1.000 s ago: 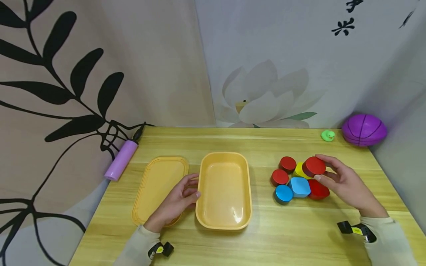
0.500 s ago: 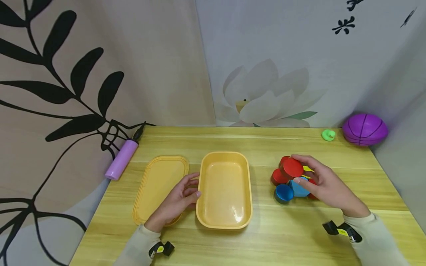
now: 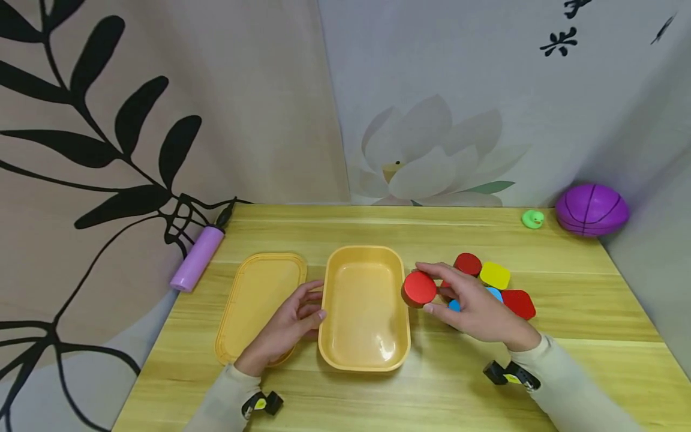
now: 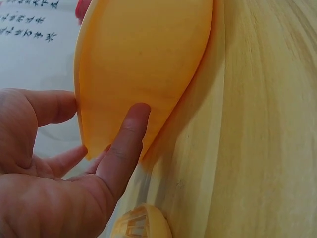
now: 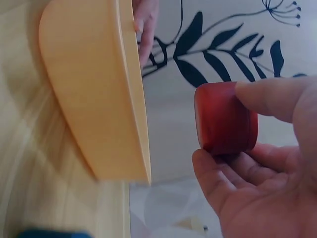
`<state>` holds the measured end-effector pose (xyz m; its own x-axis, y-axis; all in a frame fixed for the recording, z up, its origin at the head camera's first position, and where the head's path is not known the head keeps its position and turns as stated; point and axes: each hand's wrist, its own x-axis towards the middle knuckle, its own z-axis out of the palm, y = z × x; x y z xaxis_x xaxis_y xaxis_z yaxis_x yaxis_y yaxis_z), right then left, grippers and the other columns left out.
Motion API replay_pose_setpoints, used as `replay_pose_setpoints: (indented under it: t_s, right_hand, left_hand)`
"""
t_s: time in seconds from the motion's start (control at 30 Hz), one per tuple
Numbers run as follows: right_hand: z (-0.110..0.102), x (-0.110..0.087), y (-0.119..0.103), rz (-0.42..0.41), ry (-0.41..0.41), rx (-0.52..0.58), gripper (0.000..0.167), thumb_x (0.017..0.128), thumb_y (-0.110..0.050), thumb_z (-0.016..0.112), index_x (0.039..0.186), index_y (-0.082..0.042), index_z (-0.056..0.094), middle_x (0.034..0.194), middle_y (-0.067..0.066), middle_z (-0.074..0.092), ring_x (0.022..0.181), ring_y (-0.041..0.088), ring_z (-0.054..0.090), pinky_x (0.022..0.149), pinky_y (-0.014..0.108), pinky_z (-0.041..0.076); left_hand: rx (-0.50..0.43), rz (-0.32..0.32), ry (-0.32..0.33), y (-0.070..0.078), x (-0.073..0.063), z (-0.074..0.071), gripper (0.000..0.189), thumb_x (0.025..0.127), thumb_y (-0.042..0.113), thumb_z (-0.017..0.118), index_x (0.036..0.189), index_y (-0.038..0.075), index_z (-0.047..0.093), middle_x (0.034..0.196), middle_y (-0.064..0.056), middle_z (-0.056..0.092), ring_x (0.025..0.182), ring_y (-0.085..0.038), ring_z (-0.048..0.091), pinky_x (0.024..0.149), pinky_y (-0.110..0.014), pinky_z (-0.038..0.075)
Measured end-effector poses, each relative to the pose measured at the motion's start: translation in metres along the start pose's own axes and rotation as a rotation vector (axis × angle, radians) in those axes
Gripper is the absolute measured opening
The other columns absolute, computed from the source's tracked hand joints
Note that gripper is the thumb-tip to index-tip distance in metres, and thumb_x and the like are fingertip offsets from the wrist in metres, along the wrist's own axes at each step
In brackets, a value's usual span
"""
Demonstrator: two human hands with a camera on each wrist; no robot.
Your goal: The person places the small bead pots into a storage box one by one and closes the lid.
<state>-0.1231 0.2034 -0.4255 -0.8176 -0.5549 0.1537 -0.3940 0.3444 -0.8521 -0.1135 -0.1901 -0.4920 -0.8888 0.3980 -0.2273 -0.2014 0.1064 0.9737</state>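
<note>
In the head view my right hand [image 3: 475,300] pinches a red round block [image 3: 420,288] between thumb and fingertips, just beside the right rim of a yellow-orange box [image 3: 364,365]. The right wrist view shows the same red block [image 5: 225,116] raised to about the height of the rim. On the box's other side, my left hand [image 3: 286,327] touches the outer wall with fairly straight fingers and thumb. The left wrist view has that thumb lying along the box wall [image 4: 143,49]. No block shows inside the box.
A matching lid [image 3: 259,300] lies flat left of the box. Behind my right hand are a red round block [image 3: 467,264], a yellow block [image 3: 495,275], a red block [image 3: 519,304] and partly hidden blue ones. Farther off: a green duck [image 3: 532,219], purple ball [image 3: 592,210], purple cylinder [image 3: 197,259].
My right hand has carried the red round block leftward from above the other blocks to the box's right rim. My left hand and the box have stayed put.
</note>
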Motion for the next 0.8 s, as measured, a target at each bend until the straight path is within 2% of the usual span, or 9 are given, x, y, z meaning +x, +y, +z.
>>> replay_pose_setpoints:
  t_s: [0.2,0.4,0.57,0.8]
  right_hand:
    - [0.025,0.017,-0.004,-0.031,-0.073,0.016,0.064,0.099,-0.022,0.077,0.156,-0.021,0.049,0.149,-0.003,0.057,0.132,0.013,0.059,0.108,0.028,0.054]
    - [0.05,0.032,-0.007,-0.049,-0.172,-0.037,0.061,0.097,-0.021,0.079,0.152,-0.016,0.053,0.142,-0.007,0.059,0.129,0.013,0.059,0.106,0.034,0.056]
    - [0.07,0.044,-0.007,-0.068,-0.233,-0.029,0.057,0.097,-0.016,0.079,0.149,-0.013,0.055,0.143,-0.006,0.06,0.131,0.014,0.059,0.107,0.033,0.055]
    - [0.093,0.055,-0.011,-0.047,-0.278,-0.051,0.053,0.095,-0.014,0.079,0.143,-0.015,0.057,0.139,-0.007,0.061,0.129,0.01,0.059,0.104,0.025,0.055]
  left_hand:
    - [-0.005,0.004,-0.007,0.0,0.0,0.0,0.064,0.108,0.019,0.064,0.163,0.024,0.033,0.159,-0.017,0.045,0.132,-0.03,0.059,0.089,-0.048,0.062]
    - [0.005,0.004,-0.006,0.0,0.0,0.0,0.064,0.108,0.019,0.064,0.164,0.024,0.032,0.16,-0.017,0.046,0.133,-0.031,0.059,0.09,-0.049,0.062]
    - [0.009,0.004,-0.004,0.0,0.0,0.0,0.064,0.108,0.02,0.063,0.164,0.025,0.032,0.16,-0.017,0.045,0.137,-0.034,0.056,0.091,-0.049,0.062]
    - [0.018,-0.003,-0.013,0.001,0.002,0.002,0.064,0.109,0.018,0.061,0.165,0.024,0.031,0.161,-0.018,0.043,0.14,-0.038,0.054,0.092,-0.047,0.062]
